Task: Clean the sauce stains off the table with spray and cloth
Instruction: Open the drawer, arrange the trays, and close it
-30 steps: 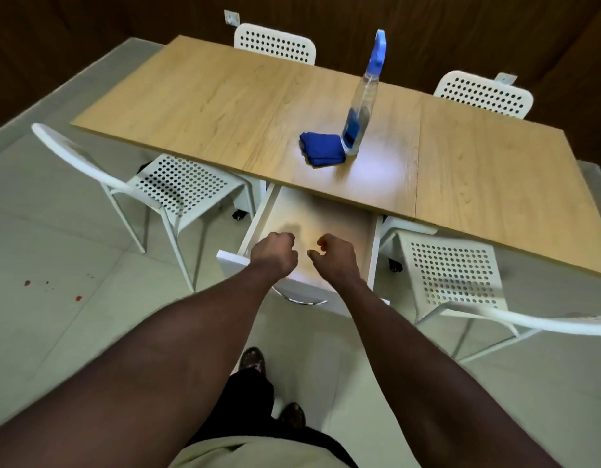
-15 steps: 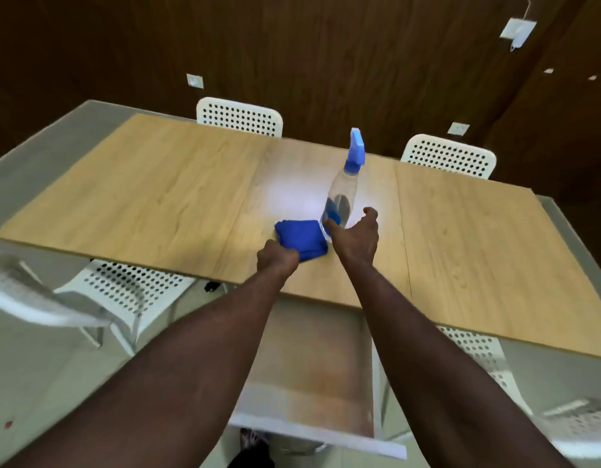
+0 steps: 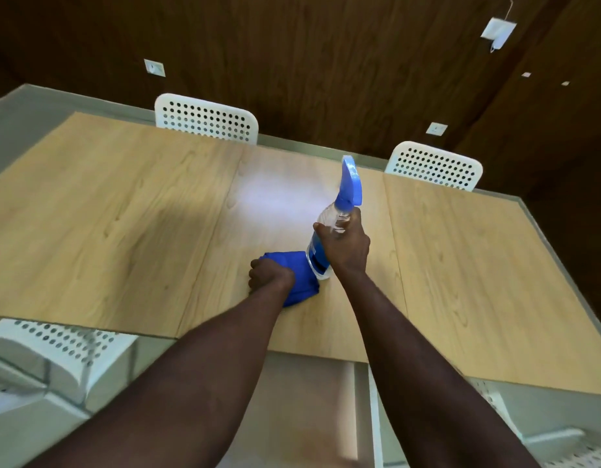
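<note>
At the table's (image 3: 123,231) centre panel, near the front edge, fingers of the right hand (image 3: 343,246) wrap the upper body of the spray bottle (image 3: 350,189): clear plastic, blue trigger head, dark label, leaning slightly. The left hand (image 3: 270,276) clenches the folded blue cloth (image 3: 304,280), lying just beside the bottle's base.

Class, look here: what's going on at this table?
A person is at a wooden table. Their right hand grips the spray bottle near its neck. The left hand grips the folded blue cloth, which lies on the table beside the bottle. No sauce stain shows plainly from here.
</note>
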